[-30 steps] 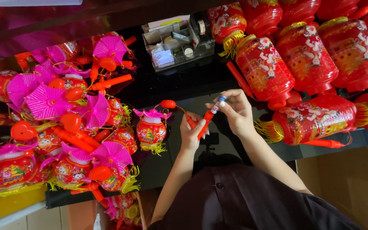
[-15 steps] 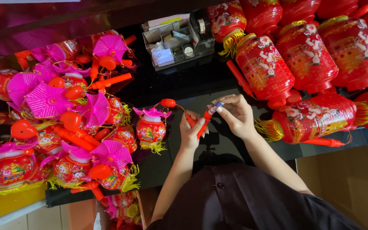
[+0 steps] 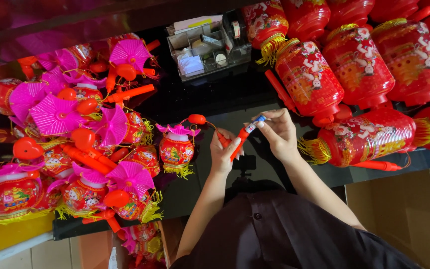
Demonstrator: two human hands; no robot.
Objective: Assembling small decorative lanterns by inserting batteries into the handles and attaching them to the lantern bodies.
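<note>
My left hand [image 3: 223, 153] grips a red plastic lantern handle stick [image 3: 239, 142] over the dark table. My right hand [image 3: 277, 133] pinches a small blue-and-white battery [image 3: 258, 121] at the stick's upper end. A thin wire runs from the stick past a red bulb piece [image 3: 196, 119] to a small red lantern with a pink top and gold fringe [image 3: 176, 148], which lies just left of my left hand.
A heap of small red lanterns with pink fan tops [image 3: 75, 144] fills the left side. Large red cylindrical lanterns [image 3: 354, 74] lie at the right. A clear organiser box [image 3: 207, 47] sits at the back. A cardboard box [image 3: 404, 214] stands lower right.
My right hand has brought the battery down closer to the end of the stick. The left hand and the stick have stayed almost still.
</note>
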